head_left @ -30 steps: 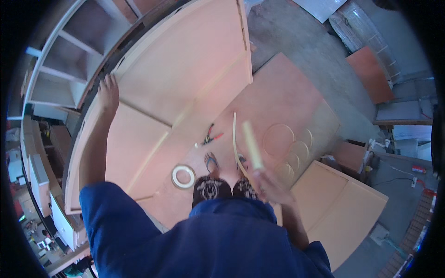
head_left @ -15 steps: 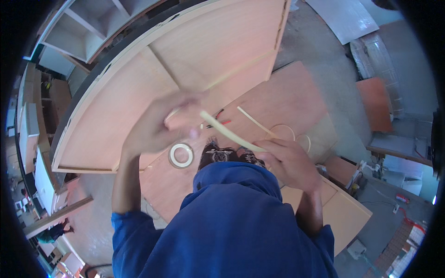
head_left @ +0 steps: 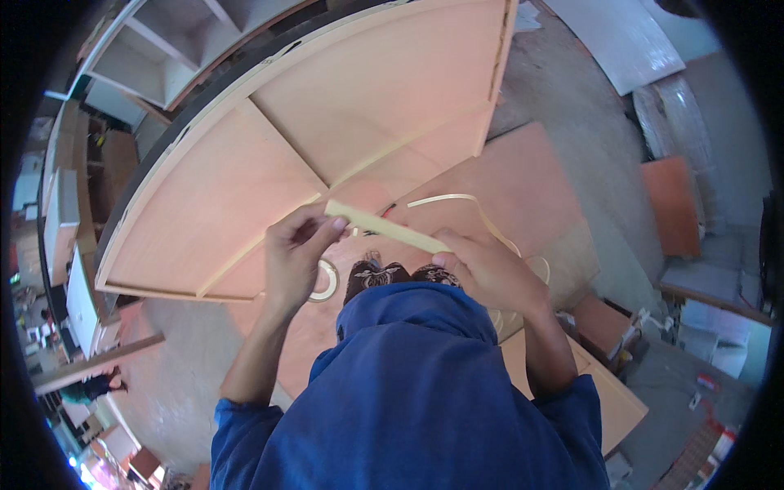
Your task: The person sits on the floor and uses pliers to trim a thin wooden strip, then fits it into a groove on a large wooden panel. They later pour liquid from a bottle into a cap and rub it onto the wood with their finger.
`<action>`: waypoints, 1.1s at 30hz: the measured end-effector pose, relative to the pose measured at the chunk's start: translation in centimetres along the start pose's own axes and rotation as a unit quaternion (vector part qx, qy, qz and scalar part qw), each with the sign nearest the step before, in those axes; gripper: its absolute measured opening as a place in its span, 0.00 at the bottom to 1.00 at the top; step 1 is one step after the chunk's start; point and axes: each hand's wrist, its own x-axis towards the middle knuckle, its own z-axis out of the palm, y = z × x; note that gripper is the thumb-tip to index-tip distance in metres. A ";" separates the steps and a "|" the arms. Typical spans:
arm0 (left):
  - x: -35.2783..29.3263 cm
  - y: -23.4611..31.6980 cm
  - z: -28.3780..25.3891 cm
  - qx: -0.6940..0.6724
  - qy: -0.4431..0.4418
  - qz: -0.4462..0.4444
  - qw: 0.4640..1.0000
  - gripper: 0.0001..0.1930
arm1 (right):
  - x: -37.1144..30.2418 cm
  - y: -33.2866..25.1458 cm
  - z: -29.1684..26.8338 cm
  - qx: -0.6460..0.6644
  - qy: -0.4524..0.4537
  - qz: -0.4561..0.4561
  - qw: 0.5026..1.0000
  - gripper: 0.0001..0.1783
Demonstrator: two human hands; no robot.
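A pale yellow edging strip (head_left: pixel 388 229) stretches between my two hands in front of my body. The thumb and fingers of my left hand (head_left: pixel 296 255) pinch it near its left end. My right hand (head_left: pixel 496 273) grips it at the other side, thumb on top. Beyond the right hand a thin strip (head_left: pixel 447 197) of the same colour curves over the board and runs into loops; whether it is one piece with the held strip I cannot tell. Beside my left wrist lies a cream tape roll (head_left: pixel 328 282), partly hidden by that hand.
A large curved wooden panel with a frame (head_left: pixel 359 106) stands ahead and to the left. Under me lies a flat board (head_left: pixel 535 180) on the concrete floor. A red-handled tool (head_left: pixel 389 211) rests near my feet. Wrapped sheets (head_left: pixel 665 114) lean at the right; a shelf unit (head_left: pixel 151 61) is at far left.
My left hand has come down and closed on the strip's left end. The strip is now held at both sides, and the thin strip on the board has shifted into a curve.
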 end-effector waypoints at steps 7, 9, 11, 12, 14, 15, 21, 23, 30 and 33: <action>4.0 0.7 15.6 -0.049 0.134 0.052 0.988 0.11 | -1.5 10.5 -6.3 0.146 0.018 -0.058 0.987 0.18; 4.6 1.2 19.4 -0.045 0.149 0.065 0.986 0.10 | -2.3 13.7 -8.2 0.125 0.017 -0.042 0.991 0.16; 4.8 1.5 22.2 -0.039 0.150 0.076 0.985 0.10 | -2.7 16.1 -9.6 0.118 0.010 -0.038 0.992 0.14; 4.7 1.7 23.1 -0.027 0.133 0.058 0.989 0.10 | -2.7 17.0 -10.1 0.118 0.008 -0.047 0.992 0.13; 4.5 1.9 24.4 -0.004 0.107 0.017 0.994 0.11 | -2.6 18.5 -11.4 0.127 -0.005 -0.054 0.990 0.13; 4.5 1.9 24.6 0.033 0.101 0.029 0.994 0.10 | -2.6 18.8 -12.0 0.138 -0.014 -0.050 0.989 0.13; 4.2 0.9 24.3 0.216 0.134 0.041 0.966 0.05 | -2.9 19.6 -15.8 0.061 -0.024 -0.056 0.996 0.13; 4.4 0.5 23.0 0.233 0.176 0.067 0.954 0.06 | -2.5 19.9 -16.8 0.051 -0.016 -0.075 0.996 0.14; 3.9 2.9 12.1 0.224 0.276 0.121 0.927 0.04 | -2.3 23.0 -28.8 -0.024 -0.037 -0.047 0.998 0.16; 4.8 4.3 8.8 0.273 0.321 0.117 0.899 0.04 | -2.3 21.8 -36.6 -0.053 -0.025 -0.021 0.998 0.15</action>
